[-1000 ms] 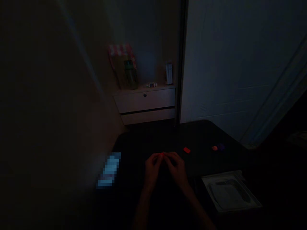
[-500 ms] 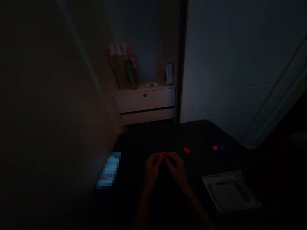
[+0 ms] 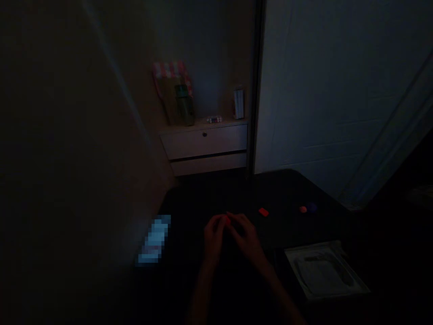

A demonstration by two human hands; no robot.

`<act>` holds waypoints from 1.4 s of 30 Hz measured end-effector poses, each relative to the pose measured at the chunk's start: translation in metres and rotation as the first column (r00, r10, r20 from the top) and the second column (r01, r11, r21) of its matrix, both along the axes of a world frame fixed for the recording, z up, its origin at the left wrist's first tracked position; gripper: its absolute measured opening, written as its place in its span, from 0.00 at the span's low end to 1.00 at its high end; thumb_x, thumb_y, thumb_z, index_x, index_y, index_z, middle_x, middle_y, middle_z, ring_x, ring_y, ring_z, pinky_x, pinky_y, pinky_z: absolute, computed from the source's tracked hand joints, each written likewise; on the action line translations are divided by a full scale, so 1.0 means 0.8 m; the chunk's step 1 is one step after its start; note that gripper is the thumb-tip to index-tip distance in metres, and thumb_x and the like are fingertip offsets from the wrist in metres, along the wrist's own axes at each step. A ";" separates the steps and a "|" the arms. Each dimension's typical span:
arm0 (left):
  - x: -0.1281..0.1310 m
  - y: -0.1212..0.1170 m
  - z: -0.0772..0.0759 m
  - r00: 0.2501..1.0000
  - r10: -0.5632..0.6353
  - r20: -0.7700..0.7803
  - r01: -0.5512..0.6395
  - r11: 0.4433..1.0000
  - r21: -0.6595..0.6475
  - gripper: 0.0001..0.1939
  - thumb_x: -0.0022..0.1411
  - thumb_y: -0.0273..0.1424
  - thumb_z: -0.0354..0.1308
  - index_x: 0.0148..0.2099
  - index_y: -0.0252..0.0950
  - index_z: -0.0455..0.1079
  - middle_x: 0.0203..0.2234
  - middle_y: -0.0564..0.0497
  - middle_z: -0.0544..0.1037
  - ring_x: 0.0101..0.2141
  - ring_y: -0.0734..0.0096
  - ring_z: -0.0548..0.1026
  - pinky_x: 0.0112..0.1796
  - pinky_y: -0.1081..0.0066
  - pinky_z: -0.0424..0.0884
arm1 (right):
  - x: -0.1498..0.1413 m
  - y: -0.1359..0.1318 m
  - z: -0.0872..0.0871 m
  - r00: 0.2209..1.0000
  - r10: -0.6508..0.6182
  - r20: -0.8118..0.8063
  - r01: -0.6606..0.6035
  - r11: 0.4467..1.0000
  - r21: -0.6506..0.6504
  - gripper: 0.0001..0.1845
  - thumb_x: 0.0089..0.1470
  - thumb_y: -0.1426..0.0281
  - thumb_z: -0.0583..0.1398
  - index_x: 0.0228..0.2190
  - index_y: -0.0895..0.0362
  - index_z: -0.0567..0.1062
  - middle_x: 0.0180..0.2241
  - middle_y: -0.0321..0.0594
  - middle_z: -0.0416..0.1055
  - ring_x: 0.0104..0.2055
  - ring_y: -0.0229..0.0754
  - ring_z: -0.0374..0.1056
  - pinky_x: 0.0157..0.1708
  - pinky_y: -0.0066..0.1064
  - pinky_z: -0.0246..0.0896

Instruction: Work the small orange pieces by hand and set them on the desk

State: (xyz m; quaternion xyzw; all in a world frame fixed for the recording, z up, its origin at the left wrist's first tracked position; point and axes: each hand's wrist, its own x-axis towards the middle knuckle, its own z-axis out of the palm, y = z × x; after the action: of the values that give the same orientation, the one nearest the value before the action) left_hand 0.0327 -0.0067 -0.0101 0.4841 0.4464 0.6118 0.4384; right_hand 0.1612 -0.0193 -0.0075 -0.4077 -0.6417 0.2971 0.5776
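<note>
The room is very dark. My left hand [image 3: 214, 236] and my right hand [image 3: 248, 237] meet over the middle of a dark table [image 3: 287, 189], fingers curled and pinched together. Between the fingertips shows a small red piece [image 3: 227, 220], held by both hands. A second small red piece [image 3: 263, 211] lies on the table just beyond my right hand. Farther right lie an orange bit [image 3: 302, 209] and a purple bit [image 3: 311, 207], side by side.
A clear plastic bag or tray [image 3: 324, 270] lies at the table's right front. A lit, blurred screen [image 3: 154, 239] sits at the left edge. Behind stand a low drawer unit [image 3: 206, 146] with a green bottle [image 3: 184, 106] and a pale door [image 3: 338, 90].
My hands stay together at the same spot; the fingers have shifted slightly around the red piece. Nothing else has moved.
</note>
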 end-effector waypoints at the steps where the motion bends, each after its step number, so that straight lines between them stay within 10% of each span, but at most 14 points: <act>1: 0.000 0.000 0.000 1.000 -0.001 0.019 0.001 1.000 -0.004 0.13 0.62 0.41 0.63 0.40 0.35 0.78 0.35 0.48 0.82 0.38 0.63 0.78 0.42 0.68 0.71 | 0.000 0.000 0.000 1.000 0.002 0.006 -0.002 1.000 0.001 0.16 0.62 0.68 0.62 0.51 0.49 0.78 0.44 0.42 0.75 0.46 0.45 0.73 0.48 0.37 0.69; 14: 0.001 -0.004 0.010 0.944 -0.047 0.327 0.081 0.993 -0.092 0.15 0.51 0.35 0.72 0.40 0.34 0.78 0.34 0.48 0.81 0.36 0.67 0.79 0.39 0.70 0.72 | -0.001 -0.002 -0.002 0.997 0.011 0.077 -0.013 1.000 0.019 0.15 0.61 0.67 0.64 0.50 0.48 0.77 0.45 0.41 0.73 0.46 0.45 0.72 0.47 0.36 0.68; 42: -0.001 0.000 0.004 0.973 -0.144 0.182 0.161 0.983 -0.084 0.14 0.56 0.41 0.69 0.33 0.33 0.80 0.27 0.49 0.79 0.31 0.68 0.75 0.36 0.72 0.68 | 0.001 -0.005 -0.002 0.999 -0.026 0.038 0.025 0.999 0.030 0.14 0.59 0.66 0.65 0.47 0.49 0.79 0.43 0.40 0.71 0.43 0.44 0.72 0.46 0.36 0.69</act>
State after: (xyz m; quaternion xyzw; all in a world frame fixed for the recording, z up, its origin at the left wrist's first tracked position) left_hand 0.0322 -0.0069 -0.0070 0.4392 0.3971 0.5938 0.5448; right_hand 0.1617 -0.0230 -0.0093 -0.4130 -0.6517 0.2726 0.5749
